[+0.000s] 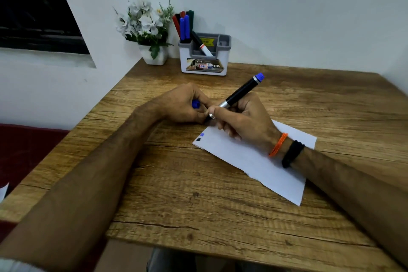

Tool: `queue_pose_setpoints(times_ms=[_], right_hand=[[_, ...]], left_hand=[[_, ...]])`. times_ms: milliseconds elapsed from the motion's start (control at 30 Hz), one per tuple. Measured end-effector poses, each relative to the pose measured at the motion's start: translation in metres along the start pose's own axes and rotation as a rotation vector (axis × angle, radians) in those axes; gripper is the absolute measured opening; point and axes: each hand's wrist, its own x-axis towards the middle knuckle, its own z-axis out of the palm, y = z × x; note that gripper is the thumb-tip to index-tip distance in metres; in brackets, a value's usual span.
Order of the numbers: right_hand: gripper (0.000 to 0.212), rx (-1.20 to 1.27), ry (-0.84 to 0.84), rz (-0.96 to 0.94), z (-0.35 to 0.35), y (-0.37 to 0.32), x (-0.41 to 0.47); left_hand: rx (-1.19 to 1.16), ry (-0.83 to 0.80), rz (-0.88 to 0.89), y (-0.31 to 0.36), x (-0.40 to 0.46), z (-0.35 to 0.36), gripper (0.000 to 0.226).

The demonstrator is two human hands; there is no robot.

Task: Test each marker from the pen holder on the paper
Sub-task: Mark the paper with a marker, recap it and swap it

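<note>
My right hand (242, 117) grips a black marker with a blue end (242, 90), tilted, its tip pointing down-left at the far corner of the white paper (265, 161). My left hand (183, 104) is closed around the blue cap (195, 104), touching the marker's tip end. The tip itself is hidden between my fingers. Two small marks, one blue and one dark (199, 137), sit at the paper's left corner. The white and grey pen holder (204, 59) stands at the back with several markers (184, 26) upright in it: blue, red, green.
A white pot of artificial flowers (152, 35) stands left of the pen holder against the wall. The wooden table (198, 194) ends at its front edge near me. A dark red seat (22, 154) lies to the left below the table.
</note>
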Motion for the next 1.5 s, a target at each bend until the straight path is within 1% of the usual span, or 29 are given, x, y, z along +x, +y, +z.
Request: queue_pose_setpoints(times_ms=[33,133,267,333,400,500,600,733,867,1033,1133,1233,1333,1433,1500], right_hand=[[0.018,0.026,0.015,0.0,-0.002,-0.001,0.002],[0.018,0.091,0.052,-0.006,-0.011,-0.005,0.007],[0.023,0.277,0.092,0.055,-0.022,-0.005,0.012],[0.03,0.382,0.081,0.108,-0.027,-0.005,0.015],[0.03,0.413,0.07,0.129,-0.03,-0.004,0.017],[0.022,0.353,0.115,0.113,-0.031,-0.003,0.017],[0.009,0.335,0.154,0.094,-0.029,-0.004,0.016],[0.006,0.32,0.175,0.059,-0.029,-0.003,0.015],[0.002,0.274,0.178,0.029,-0.03,0.0,0.017],[0.014,0.268,0.17,0.003,-0.029,0.002,0.015],[0.019,0.334,0.135,0.021,-0.03,0.001,0.014],[0.019,0.315,0.121,0.015,-0.032,0.001,0.014],[0.017,0.159,0.12,-0.042,-0.036,0.003,0.014],[0.015,-0.021,0.133,-0.142,-0.035,0.007,0.014],[0.01,-0.151,0.143,-0.232,-0.032,0.01,0.014]], left_hand=[[-0.014,0.008,0.01,-0.001,0.0,-0.001,0.032],[-0.045,0.072,0.027,-0.003,-0.001,-0.003,0.017],[-0.144,0.214,-0.034,-0.008,0.001,-0.006,0.023],[-0.224,0.226,-0.056,-0.008,-0.001,-0.005,0.019],[-0.254,0.23,-0.03,-0.008,-0.001,-0.004,0.016],[-0.218,0.265,0.007,-0.009,0.0,-0.005,0.014],[-0.256,0.271,0.059,-0.006,0.0,-0.004,0.016],[-0.332,0.307,0.106,-0.003,0.0,-0.005,0.018],[-0.376,0.326,0.13,-0.003,0.001,-0.005,0.015],[-0.41,0.328,0.158,-0.001,0.0,-0.005,0.017],[-0.416,0.347,0.172,0.0,0.0,-0.006,0.018],[-0.454,0.38,0.162,-0.001,-0.001,-0.007,0.018],[-0.486,0.409,0.133,-0.003,-0.002,-0.008,0.015],[-0.465,0.434,0.119,-0.002,-0.001,-0.009,0.018],[-0.448,0.427,0.115,-0.002,0.0,-0.009,0.019]])
